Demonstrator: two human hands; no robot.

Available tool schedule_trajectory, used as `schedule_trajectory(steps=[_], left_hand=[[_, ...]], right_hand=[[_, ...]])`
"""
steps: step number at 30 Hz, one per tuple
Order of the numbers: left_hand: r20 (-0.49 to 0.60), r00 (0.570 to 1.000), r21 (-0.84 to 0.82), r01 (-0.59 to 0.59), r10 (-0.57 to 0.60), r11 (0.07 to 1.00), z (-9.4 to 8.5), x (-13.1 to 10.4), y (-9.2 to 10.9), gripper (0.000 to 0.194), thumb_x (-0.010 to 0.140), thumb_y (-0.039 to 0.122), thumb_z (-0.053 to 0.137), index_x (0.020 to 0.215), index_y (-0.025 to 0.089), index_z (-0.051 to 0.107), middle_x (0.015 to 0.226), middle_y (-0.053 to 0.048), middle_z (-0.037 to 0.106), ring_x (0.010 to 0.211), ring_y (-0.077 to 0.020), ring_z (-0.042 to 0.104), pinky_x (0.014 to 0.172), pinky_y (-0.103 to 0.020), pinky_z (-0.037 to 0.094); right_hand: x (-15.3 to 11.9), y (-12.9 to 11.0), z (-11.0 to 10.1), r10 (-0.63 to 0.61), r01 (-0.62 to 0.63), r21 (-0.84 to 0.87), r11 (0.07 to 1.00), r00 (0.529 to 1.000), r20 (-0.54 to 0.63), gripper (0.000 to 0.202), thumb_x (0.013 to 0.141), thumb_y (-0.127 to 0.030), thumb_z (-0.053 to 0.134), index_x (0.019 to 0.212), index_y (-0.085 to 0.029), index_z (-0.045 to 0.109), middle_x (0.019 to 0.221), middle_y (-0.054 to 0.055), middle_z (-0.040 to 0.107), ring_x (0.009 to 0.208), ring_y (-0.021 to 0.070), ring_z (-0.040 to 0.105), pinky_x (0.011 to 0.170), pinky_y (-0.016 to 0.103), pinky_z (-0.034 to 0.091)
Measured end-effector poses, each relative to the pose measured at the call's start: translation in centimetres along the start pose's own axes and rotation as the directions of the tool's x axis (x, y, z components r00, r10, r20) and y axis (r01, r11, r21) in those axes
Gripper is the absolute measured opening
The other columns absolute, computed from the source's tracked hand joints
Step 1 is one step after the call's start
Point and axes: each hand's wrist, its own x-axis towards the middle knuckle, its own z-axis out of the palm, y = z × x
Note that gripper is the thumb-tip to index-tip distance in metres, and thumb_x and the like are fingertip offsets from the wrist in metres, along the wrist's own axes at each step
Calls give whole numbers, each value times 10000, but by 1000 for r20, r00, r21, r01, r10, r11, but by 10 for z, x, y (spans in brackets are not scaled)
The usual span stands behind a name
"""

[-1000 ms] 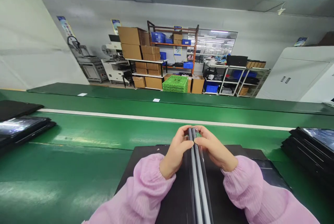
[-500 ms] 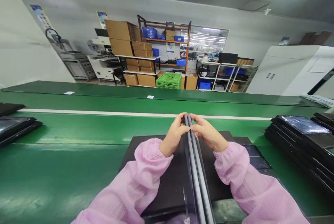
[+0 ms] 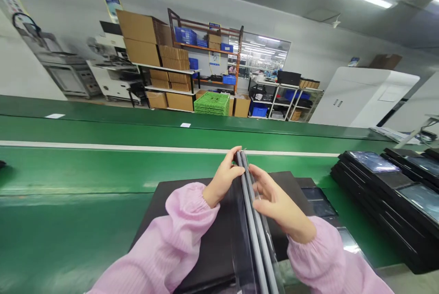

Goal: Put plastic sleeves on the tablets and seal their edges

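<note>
Two thin flat panels (image 3: 253, 223) with grey edges, sheathed in clear film, stand upright on edge side by side, running away from me. My left hand (image 3: 222, 179) grips their far end, thumb over the top edges and fingers around the far corner. Beside their right face is my right hand (image 3: 277, 201), its thumb and fingers apart; whether the fingertips touch the film I cannot tell. Under the panels lies a black flat sheet (image 3: 206, 243). The panels' lower edges are hidden.
A green work surface (image 3: 85, 170) with a white line spans the view. At right rise stacks of black cases with glossy tops (image 3: 373, 163). More dark glossy pieces (image 3: 318, 200) lie beside the black sheet. Beyond are a shelf rack (image 3: 206, 49) and green crates (image 3: 212, 102).
My right hand has let go of the panels' far end and moved back toward me along their right side, its fingers spreading. My left hand keeps its hold. The view has turned right.
</note>
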Motion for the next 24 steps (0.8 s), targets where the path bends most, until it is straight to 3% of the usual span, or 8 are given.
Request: schedule_trajectory(steps=[3, 7, 14, 18, 24], left_hand=[[47, 999, 87, 20, -24, 996, 5, 4, -1, 616, 637, 280, 544, 1228, 179, 403, 1083, -46, 493, 821, -177, 470, 781, -315, 378], [96, 995, 130, 10, -23, 992, 13, 7, -4, 585, 656, 283, 532, 1214, 181, 388, 998, -31, 483, 863, -184, 458, 802, -310, 373], [148, 989, 176, -10, -17, 984, 18, 12, -11, 569, 669, 295, 527, 1207, 194, 374, 1046, -41, 470, 937, -202, 450, 893, -348, 348], [142, 989, 193, 18, -46, 981, 21, 11, -9, 574, 660, 298, 524, 1204, 195, 370, 1034, -41, 472, 911, -202, 452, 876, -346, 356], [129, 990, 182, 35, -59, 983, 21, 9, -9, 569, 653, 302, 534, 1195, 213, 382, 998, -28, 478, 895, -202, 452, 851, -335, 366]], right_hand=[[-23, -4, -3, 87, -87, -22, 996, 996, 22, 790, 640, -156, 560, 1364, -258, 260, 848, 7, 474, 680, 135, 430, 583, 268, 324], [-40, -4, -11, 161, -163, 44, 986, 985, 54, 856, 628, -115, 557, 1397, -264, 212, 875, 26, 495, 760, 165, 481, 633, 293, 355], [-50, 5, -23, 119, -139, 156, 978, 984, 131, 881, 681, -207, 682, 1418, -281, 205, 899, 37, 495, 778, 160, 495, 698, 314, 397], [-54, 4, -24, 96, -121, 160, 980, 983, 157, 893, 675, -169, 667, 1424, -289, 196, 929, 48, 479, 814, 174, 501, 788, 378, 406], [-59, 0, -24, 112, -136, 147, 980, 981, 157, 955, 572, -84, 615, 1411, -339, 235, 1181, 117, 462, 982, 235, 482, 812, 408, 412]])
